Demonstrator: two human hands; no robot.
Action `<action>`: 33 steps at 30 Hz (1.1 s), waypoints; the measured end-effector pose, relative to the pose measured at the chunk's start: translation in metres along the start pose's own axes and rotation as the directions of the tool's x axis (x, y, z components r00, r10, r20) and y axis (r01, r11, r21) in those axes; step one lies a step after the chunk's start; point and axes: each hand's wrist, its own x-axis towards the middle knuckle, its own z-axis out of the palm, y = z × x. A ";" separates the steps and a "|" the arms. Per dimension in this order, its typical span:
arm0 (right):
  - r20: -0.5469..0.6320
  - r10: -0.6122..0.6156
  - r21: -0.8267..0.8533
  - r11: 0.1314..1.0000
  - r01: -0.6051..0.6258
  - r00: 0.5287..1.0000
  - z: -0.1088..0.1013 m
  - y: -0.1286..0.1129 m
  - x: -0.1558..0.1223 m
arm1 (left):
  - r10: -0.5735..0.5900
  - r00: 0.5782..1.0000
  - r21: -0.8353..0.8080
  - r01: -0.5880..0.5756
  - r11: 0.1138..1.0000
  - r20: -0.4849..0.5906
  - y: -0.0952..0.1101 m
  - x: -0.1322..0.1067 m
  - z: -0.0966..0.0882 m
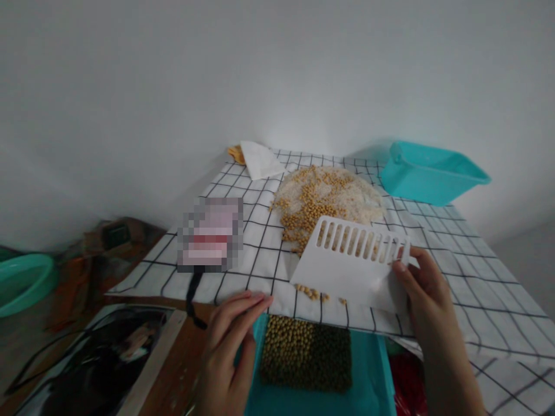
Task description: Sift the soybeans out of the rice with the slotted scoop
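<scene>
My right hand (427, 294) grips a white slotted plastic scraper (351, 263) by its right edge, its flat blade resting on the checked cloth (455, 242). Behind the scraper lies a pile of soybeans mixed with rice (323, 199). A few loose soybeans (312, 292) sit by the cloth's front edge. My left hand (229, 341) curls over the rim of a teal tray (368, 381) held under the table edge. That tray holds soybeans and dark green beans (307, 352).
A second teal tub (429, 173) stands at the back right of the cloth. A folded white cloth (260, 160) lies at the back. A blurred pink patch (211, 234) covers something on the cloth. At far left are a green basin (21, 283) and clutter.
</scene>
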 end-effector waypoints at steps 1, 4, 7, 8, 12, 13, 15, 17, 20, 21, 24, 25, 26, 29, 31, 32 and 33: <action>0.003 -0.001 0.005 1.000 0.001 1.000 0.000 0.000 0.000 | -0.002 1.000 0.001 0.002 1.000 0.000 0.000 0.000 0.000; 0.013 0.005 0.016 1.000 -0.006 1.000 0.000 -0.001 -0.001 | -0.001 1.000 -0.001 0.001 1.000 0.002 -0.001 0.000 0.000; 0.027 0.002 0.011 1.000 -0.002 1.000 -0.001 0.000 -0.001 | -0.003 1.000 -0.006 0.003 1.000 -0.005 0.000 0.000 0.001; 0.030 0.000 0.005 1.000 0.000 1.000 -0.001 0.000 -0.001 | -0.005 1.000 -0.008 0.005 1.000 -0.007 0.000 0.000 0.001; 0.008 0.003 -0.017 1.000 -0.003 1.000 -0.002 0.000 -0.001 | -0.005 1.000 -0.012 0.005 1.000 -0.007 0.000 0.001 0.001; 0.003 0.003 -0.020 1.000 -0.003 1.000 -0.001 -0.001 -0.001 | -0.006 1.000 -0.012 0.006 1.000 -0.005 0.000 0.001 0.001; 0.003 -0.004 -0.026 1.000 0.004 1.000 -0.001 -0.001 -0.001 | -0.008 1.000 -0.017 0.008 1.000 -0.006 0.000 0.001 0.001; 0.014 -0.007 -0.028 1.000 0.007 1.000 -0.001 -0.002 -0.001 | -0.007 1.000 -0.021 0.007 1.000 -0.016 0.000 0.001 0.001; 0.026 -0.003 -0.014 1.000 0.003 1.000 0.000 -0.002 -0.001 | -0.011 0.999 -0.023 0.011 1.000 -0.036 0.001 0.002 0.002; 0.027 -0.006 -0.010 1.000 0.006 1.000 0.000 -0.001 -0.001 | -0.015 0.999 -0.021 0.014 1.000 -0.043 0.001 0.002 0.002; 0.021 -0.022 -0.008 1.000 0.023 1.000 -0.001 0.000 0.000 | -0.023 0.998 -0.006 0.022 1.000 -0.058 0.002 0.002 0.002; 0.021 -0.022 -0.005 1.000 0.022 1.000 -0.001 0.001 0.000 | -0.021 0.998 -0.002 0.021 1.000 -0.061 0.002 0.002 0.002; 0.022 -0.015 -0.001 1.000 0.015 1.000 -0.001 0.001 0.000 | -0.021 0.998 -0.001 0.021 1.000 -0.061 0.002 0.002 0.002; 0.025 0.009 0.005 1.000 -0.009 1.000 -0.001 0.001 0.000 | -0.017 0.999 -0.004 0.017 1.000 -0.050 0.003 0.002 0.002; 0.022 0.018 0.003 1.000 -0.018 1.000 -0.001 0.001 -0.001 | -0.011 0.999 -0.004 0.011 1.000 -0.049 0.003 0.003 0.002; 0.021 0.019 0.004 1.000 -0.019 1.000 -0.001 0.001 -0.001 | -0.004 0.999 -0.002 0.004 1.000 -0.051 0.003 0.003 0.002; 0.017 0.019 0.008 1.000 -0.019 1.000 -0.001 0.002 0.000 | 0.004 0.999 0.000 -0.004 1.000 -0.054 0.003 0.004 0.002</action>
